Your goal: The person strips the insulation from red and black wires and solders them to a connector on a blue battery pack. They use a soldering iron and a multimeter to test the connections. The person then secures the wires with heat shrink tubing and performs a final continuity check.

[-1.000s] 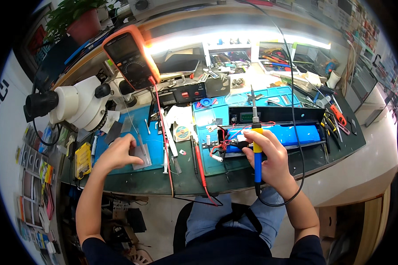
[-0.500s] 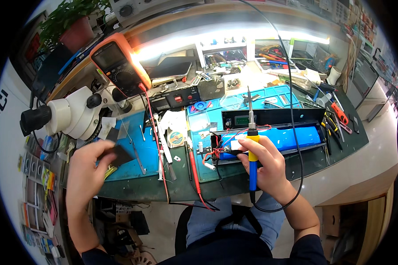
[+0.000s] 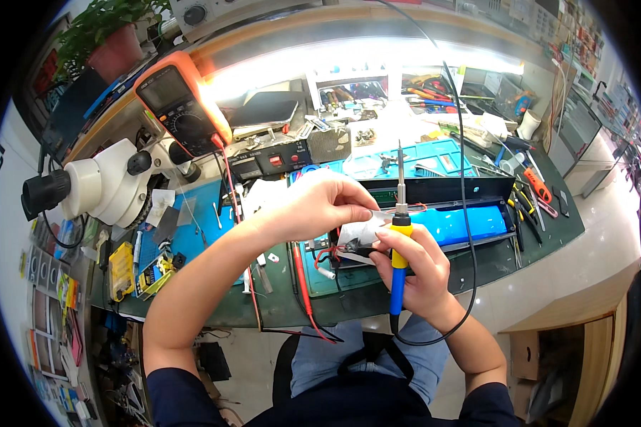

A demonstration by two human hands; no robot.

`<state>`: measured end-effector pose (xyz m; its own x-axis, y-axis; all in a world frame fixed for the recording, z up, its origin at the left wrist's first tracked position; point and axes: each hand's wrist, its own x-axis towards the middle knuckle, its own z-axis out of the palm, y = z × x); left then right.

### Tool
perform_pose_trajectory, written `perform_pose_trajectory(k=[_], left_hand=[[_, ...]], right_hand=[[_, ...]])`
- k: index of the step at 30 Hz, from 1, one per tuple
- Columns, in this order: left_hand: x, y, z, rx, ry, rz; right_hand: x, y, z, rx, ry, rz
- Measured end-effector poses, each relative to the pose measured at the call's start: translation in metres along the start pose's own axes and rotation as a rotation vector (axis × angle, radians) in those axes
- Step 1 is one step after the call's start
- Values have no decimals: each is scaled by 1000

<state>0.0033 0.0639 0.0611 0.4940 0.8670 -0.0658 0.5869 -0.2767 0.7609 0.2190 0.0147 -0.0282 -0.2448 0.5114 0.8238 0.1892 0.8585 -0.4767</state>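
Since half a second ago, the left hand [image 3: 324, 203] has swung from the blue mat [image 3: 192, 231] to the left end of an open black case [image 3: 452, 187], close beside the right hand [image 3: 420, 267]. Its thumb and fingers pinch a thin pale sheet [image 3: 360, 231], which covers part of the case's contents. Right fingers wrap a soldering iron [image 3: 401, 229] with a yellow-and-blue handle, tip upward. Inside the case lies a long blue-wrapped pack [image 3: 470, 222]; red wires [image 3: 325, 253] emerge at its left end. Behind, a white-walled rack [image 3: 394, 84] holds jumbled small tools in one compartment, and orange- and blue-handled tools [image 3: 434, 102] in the next. At upper left, a reddish pot [image 3: 116, 53] contains a leafy plant [image 3: 85, 28].
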Motion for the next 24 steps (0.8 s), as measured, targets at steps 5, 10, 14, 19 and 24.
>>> perform_pose_trajectory(k=[5,10,14,19,24], left_hand=[[-2,-8,12,38,72,81],[-23,-4,15,94,349,113],[-56,3,17,89,447,17],[-80,-4,41,313,466,106],[-76,-7,50,243,492,114]], right_hand=[[4,-2,3,-84,2,61],[8,-2,6,-120,-7,49],[10,-1,3,-173,-27,6],[23,-1,5,-204,-55,-44],[20,-2,5,-168,-108,26]])
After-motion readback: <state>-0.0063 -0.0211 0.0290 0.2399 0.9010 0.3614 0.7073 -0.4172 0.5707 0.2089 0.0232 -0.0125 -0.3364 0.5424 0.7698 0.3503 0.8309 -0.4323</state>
